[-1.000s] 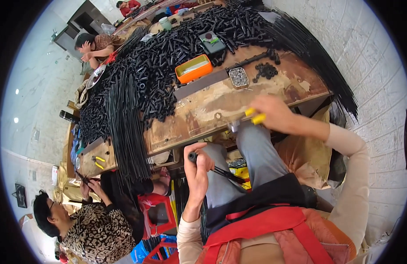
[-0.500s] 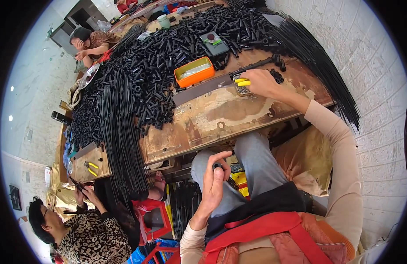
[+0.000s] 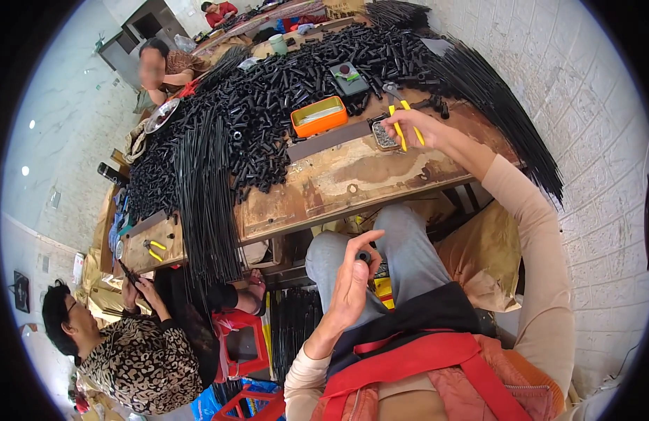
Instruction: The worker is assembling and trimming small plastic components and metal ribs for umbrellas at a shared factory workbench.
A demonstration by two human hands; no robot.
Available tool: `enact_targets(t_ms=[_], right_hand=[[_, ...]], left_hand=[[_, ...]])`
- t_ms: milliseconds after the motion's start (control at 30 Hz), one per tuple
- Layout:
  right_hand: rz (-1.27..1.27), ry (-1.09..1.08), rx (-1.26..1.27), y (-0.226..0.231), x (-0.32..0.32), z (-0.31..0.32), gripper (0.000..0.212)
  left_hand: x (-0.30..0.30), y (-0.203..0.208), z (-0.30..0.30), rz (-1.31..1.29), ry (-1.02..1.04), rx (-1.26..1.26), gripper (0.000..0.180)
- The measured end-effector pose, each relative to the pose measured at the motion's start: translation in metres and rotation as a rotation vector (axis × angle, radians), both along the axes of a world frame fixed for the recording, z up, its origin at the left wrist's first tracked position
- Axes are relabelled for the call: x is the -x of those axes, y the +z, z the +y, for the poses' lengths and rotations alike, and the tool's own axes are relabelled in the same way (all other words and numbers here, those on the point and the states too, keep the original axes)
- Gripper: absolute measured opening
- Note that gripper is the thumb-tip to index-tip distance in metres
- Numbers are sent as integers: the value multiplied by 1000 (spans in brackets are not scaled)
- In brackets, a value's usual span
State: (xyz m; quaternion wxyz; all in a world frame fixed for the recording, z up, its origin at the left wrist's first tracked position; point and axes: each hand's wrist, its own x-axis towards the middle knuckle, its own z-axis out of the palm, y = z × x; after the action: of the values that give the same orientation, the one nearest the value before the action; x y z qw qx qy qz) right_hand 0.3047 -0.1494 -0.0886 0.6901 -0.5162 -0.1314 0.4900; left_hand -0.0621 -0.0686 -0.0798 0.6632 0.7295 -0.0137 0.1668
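My right hand [image 3: 422, 129] is closed around yellow-handled pliers [image 3: 408, 107]. Their handles are spread and the metal jaws point away from me over the workbench. My fingertips hover at a small tray of tiny metal parts [image 3: 385, 137]; whether they pinch a part, I cannot make out. Above my lap, my left hand [image 3: 347, 289] wraps round a short black tube [image 3: 364, 257], its round open end facing up and the index finger stretched out past it.
A large heap of black tubes [image 3: 275, 91] covers the workbench [image 3: 324, 193]. An orange box [image 3: 319, 127] holds thin pale pieces. Bundles of black rods lie at left [image 3: 208, 200] and right [image 3: 492, 105]. One co-worker [image 3: 138, 351] sits at lower left; others sit at the far side.
The pliers have swung from pointing left to pointing away from me, and their handles now stand apart. My right fingertips are over the tray. The left hand still holds the tube.
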Motion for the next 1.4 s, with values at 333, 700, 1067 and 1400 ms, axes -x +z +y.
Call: enact_targets(t_ms=[333,700,1067,1400], right_hand=[[12,117,-137,36,174,-46,20],[-433,-66,-283,29,256,-62,15],[-397,-51,-317,36,264,-66,15],[-376,-35,-313,35,262,-63,12]], left_hand=[[-4,-9,4,-14,6,204,55],[-3,5,-10,-57,-32,210,64],[-7,6,-14,-29,-70,219,69],[-8,7,-12,-35,-75,247,67]])
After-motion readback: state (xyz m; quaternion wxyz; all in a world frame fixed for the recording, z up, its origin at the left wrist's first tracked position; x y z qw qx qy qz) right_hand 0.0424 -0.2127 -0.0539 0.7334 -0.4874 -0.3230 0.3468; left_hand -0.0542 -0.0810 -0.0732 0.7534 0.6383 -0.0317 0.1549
